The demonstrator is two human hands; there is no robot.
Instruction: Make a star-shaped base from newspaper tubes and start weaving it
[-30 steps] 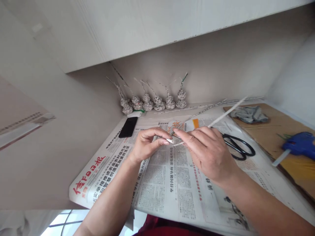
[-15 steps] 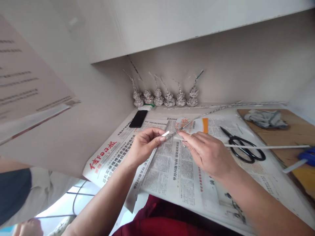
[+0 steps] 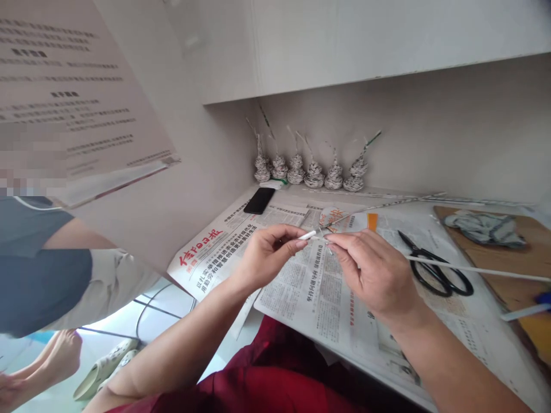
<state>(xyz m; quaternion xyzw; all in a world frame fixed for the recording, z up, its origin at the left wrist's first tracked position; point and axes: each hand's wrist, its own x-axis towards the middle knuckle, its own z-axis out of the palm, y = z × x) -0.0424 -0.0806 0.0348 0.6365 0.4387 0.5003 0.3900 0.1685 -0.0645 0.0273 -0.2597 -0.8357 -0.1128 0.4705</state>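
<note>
Over the newspaper, my left hand pinches a short white rolled paper tube between thumb and fingertips. Close beside it, my right hand has thumb and forefinger closed on thin paper strips where the pieces meet; their exact crossing is too small to make out. A long printed paper stick slants from between the hands toward the back right. Out past my right hand runs a long white paper stick, crossing over black-handled scissors.
Several woven paper gourds line the back wall beside a black phone. Newspaper covers the table. Right lies a wooden board with a crumpled cloth. Above hangs a shelf panel. Another person sits at left.
The view has turned left, so the scene sits farther right and more of the other person shows. My hands keep their pinch, the right one slightly closer to the white tube.
</note>
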